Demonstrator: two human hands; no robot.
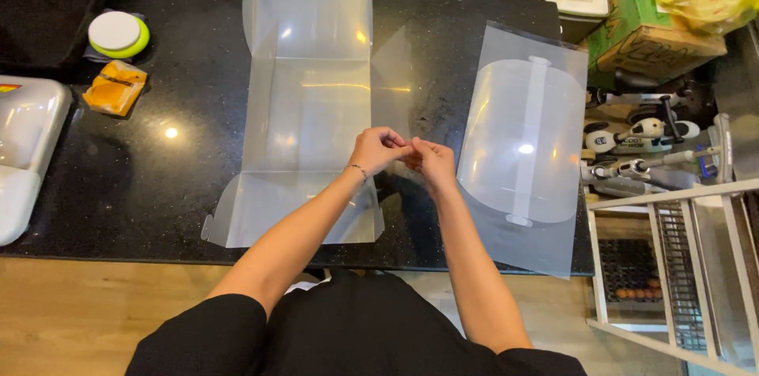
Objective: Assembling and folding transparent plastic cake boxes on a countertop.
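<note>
Flat plastic sheets, folding barely begun

Both hands, left hand [378, 148] and right hand [431, 162], meet fingertips pinched on something too small to tell; the creased clear sheet [308, 107] lies unfolded just left of them, the second sheet [523, 147] right, untouched.

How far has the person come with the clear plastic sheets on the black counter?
Done: one creased clear sheet lies unfolded flat on the black counter, and a second sheet with a curved panel lies beside it. In hand: left hand and right hand meet, pinching something too small to identify. Left: neither sheet is folded into shape yet.
</note>
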